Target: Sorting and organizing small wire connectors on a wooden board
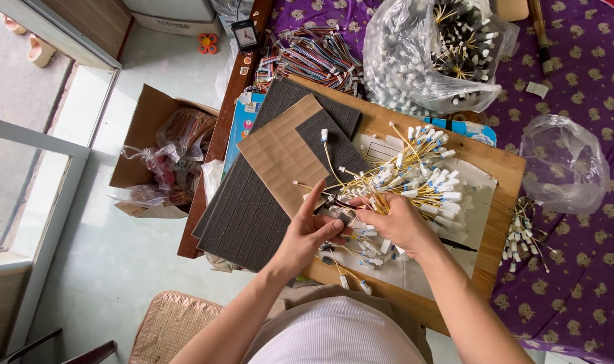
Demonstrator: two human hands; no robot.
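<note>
Forearms: both reached up from the bottom edge, over a pale ribbed shirt (334, 334).
Left hand (307, 232): fingers curled, tips pinched on a thin yellow wire (330, 162) with a white connector at its far end; hand lay over the edge of the wooden board (502, 175).
Right hand (394, 219): closed around the gathered stems of a wire bundle (421, 178), whose white-tipped ends fanned up and to the right.
Wire bundle location: on the wooden board, just beside the left hand, above a sheet of white paper (479, 202).
Loose wires (354, 259): scattered on the board beneath both hands.
Dark foam sheets (250, 216): stacked on the board's left part, a tan cardboard sheet (280, 152) lying on top.
Clear plastic bag (428, 54): behind the board, filled with white-tipped wires.
Coloured ribbon cables (314, 54): heaped left of that bag.
Second clear bag (563, 162): on the purple patterned bedspread (583, 283), right of the board.
Cardboard box (159, 145): on the floor at left.
</note>
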